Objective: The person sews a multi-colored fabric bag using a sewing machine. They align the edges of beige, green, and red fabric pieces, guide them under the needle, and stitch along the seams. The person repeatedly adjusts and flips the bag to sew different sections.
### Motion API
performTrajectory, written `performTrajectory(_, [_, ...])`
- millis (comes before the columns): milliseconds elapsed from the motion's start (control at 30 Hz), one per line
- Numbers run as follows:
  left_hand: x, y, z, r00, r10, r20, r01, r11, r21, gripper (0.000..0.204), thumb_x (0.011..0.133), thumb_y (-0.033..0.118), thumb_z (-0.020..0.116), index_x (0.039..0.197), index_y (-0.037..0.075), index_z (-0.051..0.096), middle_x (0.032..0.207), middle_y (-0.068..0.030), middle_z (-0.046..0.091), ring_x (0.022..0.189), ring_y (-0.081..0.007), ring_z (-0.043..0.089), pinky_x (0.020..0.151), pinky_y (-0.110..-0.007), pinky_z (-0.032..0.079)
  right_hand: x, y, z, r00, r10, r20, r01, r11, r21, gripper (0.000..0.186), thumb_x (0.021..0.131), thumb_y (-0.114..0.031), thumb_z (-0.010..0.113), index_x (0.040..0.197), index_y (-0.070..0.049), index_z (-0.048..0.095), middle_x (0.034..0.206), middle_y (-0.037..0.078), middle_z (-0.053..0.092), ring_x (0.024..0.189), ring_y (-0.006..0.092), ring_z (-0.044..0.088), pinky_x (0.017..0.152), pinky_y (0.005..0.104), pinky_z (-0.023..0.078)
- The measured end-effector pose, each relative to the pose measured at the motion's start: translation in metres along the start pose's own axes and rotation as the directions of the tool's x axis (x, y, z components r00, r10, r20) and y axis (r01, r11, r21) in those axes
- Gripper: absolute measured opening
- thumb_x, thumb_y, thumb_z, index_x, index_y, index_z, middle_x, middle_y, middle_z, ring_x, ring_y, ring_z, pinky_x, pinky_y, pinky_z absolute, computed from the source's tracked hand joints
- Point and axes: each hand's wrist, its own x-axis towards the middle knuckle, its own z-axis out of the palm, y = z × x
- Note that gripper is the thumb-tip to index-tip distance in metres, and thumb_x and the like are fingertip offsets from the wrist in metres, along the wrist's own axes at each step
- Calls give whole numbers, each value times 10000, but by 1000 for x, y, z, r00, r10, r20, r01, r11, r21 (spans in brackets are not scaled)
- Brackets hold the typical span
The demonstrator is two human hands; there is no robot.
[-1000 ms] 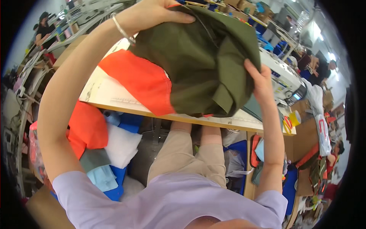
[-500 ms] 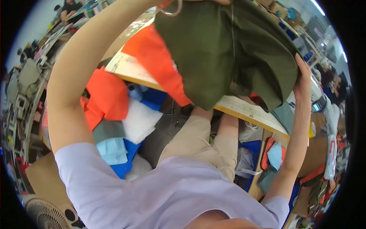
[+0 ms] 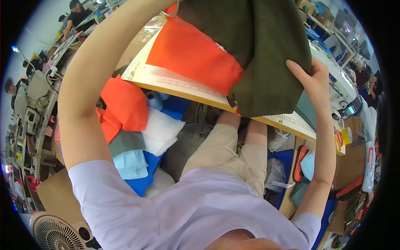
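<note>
Above the pale counter [image 3: 136, 73], in the head view, a dark olive-green fabric panel [image 3: 271, 71] hangs raised before the person, with an orange fabric panel [image 3: 193, 56] slanting down on its left. Stitching runs near the orange panel's upper right edge; folds hide how far the two are joined. The lower corner of the green panel falls over the counter's front edge.

The right hand [image 3: 315, 79] pinches the green panel at its right border, thumb flat on the near face, the other fingers mostly hidden behind. The left arm, with a bangle [image 3: 171, 11] at the wrist, runs out past the upper edge of the view, so I cannot tell how the left hand is set.

The step in hand looks like holding up and turning the joined fabric to look it over or arrange it. The next move seems to call for a firm right pinch and an even pull, so that the folds open without straining the stitching. Ahead of the right forearm, a white sewing machine [image 3: 343, 92] stands on the counter, with orange-and-yellow-handled scissors [image 3: 338, 139] near the corner.
</note>
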Motion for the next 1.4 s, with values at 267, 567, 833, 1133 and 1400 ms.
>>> performTrajectory(267, [1,17,13,996,50,-67,-54,997,-60,245,952,279,635,826,69,643,730,-146,669,678,-356,676,616,-456,535,2,32,-13,988,150,33,-130,704,699,377,961,-323,696,1103,26,713,941,40,737,842,89,670,742,257,534])
performTrajectory(567, [-25,128,-4,923,281,-263,-355,886,-298,131,789,203,664,859,99,701,655,-51,631,638,-205,682,516,-310,530,30,61,27,926,258,277,-375,719,586,339,995,-266,627,1152,27,694,1048,61,719,918,108,673,802,273,540])
performTrajectory(833, [-124,214,-73,813,451,369,-7,640,-768,296,741,228,677,977,49,684,808,-44,574,736,-194,618,666,-314,463,5,71,25,917,294,269,-398,708,583,317,1025,-216,566,1195,27,677,1144,79,703,986,125,677,856,288,546])
performTrajectory(1133, [-62,136,-56,672,-24,740,732,169,-660,254,871,82,658,1099,13,747,1056,-122,749,977,-212,706,928,-329,535,-57,114,-83,980,138,143,-198,744,638,353,776,-294,623,932,21,603,855,97,646,797,200,616,724,338,486])
performTrajectory(1400, [-135,161,29,774,449,447,277,395,-876,622,766,44,700,1376,85,589,1256,-98,675,1210,-294,605,1074,-421,446,-48,43,-108,630,-652,421,288,700,653,265,587,-248,693,700,-59,545,572,52,497,467,170,387,468,337,283])
